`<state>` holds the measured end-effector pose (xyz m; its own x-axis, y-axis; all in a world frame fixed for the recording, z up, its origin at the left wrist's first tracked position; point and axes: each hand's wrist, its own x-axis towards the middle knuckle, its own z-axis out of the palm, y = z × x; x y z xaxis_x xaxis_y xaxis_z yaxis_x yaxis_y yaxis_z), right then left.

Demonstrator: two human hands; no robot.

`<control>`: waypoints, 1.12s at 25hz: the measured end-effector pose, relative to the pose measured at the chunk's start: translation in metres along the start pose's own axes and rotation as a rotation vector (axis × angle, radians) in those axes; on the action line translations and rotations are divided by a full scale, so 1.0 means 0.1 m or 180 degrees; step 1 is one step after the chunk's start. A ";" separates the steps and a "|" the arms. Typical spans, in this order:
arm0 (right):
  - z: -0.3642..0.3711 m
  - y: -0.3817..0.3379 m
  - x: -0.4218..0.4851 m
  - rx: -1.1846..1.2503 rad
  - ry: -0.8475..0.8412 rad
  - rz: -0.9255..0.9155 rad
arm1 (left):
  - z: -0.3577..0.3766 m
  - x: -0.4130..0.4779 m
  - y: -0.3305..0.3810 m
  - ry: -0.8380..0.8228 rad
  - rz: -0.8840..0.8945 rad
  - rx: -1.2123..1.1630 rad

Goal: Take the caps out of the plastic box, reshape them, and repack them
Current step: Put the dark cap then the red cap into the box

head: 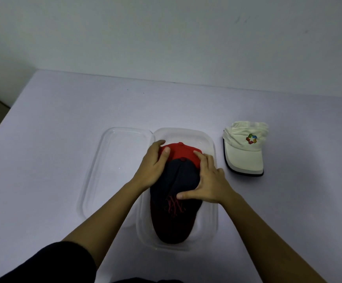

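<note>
Your dark sleeve (43, 262) is closest, and both arms reach into the clear plastic box (212, 221). Inside it, a dark blue cap (178, 180) sits on top of a red cap (179, 153), with its brim toward you. Your left hand (152, 166) curls round the left side of the red cap, thumb on top. Your right hand (209, 180) lies flat, its straight fingers (201, 158) along the right side of the dark blue cap and its thumb across the front. You seem to be moving both caps as one stack, but I cannot tell if they are going in or out. Hold the sides softly so the round tops do not get squashed, and keep the stack level. A white cap (245, 152) lies on the table (64, 119) to the right.
</note>
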<state>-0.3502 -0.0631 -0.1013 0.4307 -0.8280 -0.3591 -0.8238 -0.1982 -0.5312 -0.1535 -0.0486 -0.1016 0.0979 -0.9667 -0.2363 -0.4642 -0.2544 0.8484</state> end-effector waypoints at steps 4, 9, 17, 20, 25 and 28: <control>0.04 0.00 -0.05 0.0105 0.0320 -0.0037 | 0.07 -0.24 -0.09 -0.0117 0.0488 0.0696; 0.15 0.05 -0.03 -0.0321 0.0732 -0.0063 | 0.18 -0.31 -0.08 0.0306 0.0496 0.1069; 0.22 0.09 0.02 -0.0914 0.0944 -0.0181 | 0.24 -0.29 -0.11 0.0242 0.0579 0.1975; 0.26 0.11 0.05 -0.1052 0.1024 -0.0168 | 0.23 -0.27 -0.18 0.0134 0.0784 0.2248; 0.27 0.11 0.05 -0.1210 0.0860 -0.0065 | 0.25 -0.25 -0.20 -0.0109 0.0779 0.2159; 0.26 0.10 0.02 -0.0898 0.0910 -0.0206 | 0.21 -0.28 -0.17 -0.0198 0.0734 0.1685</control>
<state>-0.3480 -0.0529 -0.1269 0.3980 -0.9136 -0.0828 -0.8842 -0.3580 -0.3000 -0.1666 -0.0170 -0.1188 -0.1024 -0.9881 -0.1144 -0.8459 0.0260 0.5327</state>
